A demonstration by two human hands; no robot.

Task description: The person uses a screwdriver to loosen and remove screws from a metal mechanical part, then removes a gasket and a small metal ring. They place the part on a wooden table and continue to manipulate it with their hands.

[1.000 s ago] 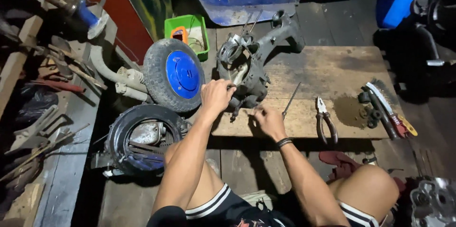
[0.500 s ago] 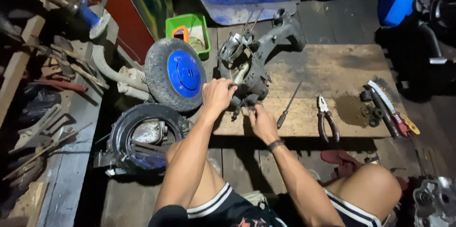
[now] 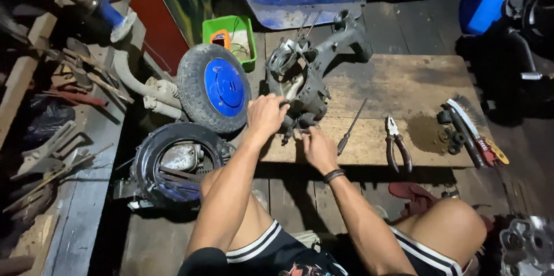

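centrally, a grimy grey engine casing point(image 3: 306, 74) with a long arm toward the upper right sits on a worn wooden board point(image 3: 404, 85). the left hand point(image 3: 266, 115) grips its lower edge; the right hand point(image 3: 317, 148) pinches a small part beneath it. a screwdriver point(image 3: 351, 127) and pliers point(image 3: 397, 142) lie right; a blue-hubbed wheel point(image 3: 214, 87) stands left.

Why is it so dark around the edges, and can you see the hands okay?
In the head view, light falls mostly on the wooden board; the left hand and right hand on the grey engine casing look sharp and bright, while the tool pile at left and the right corners sink into shadow.
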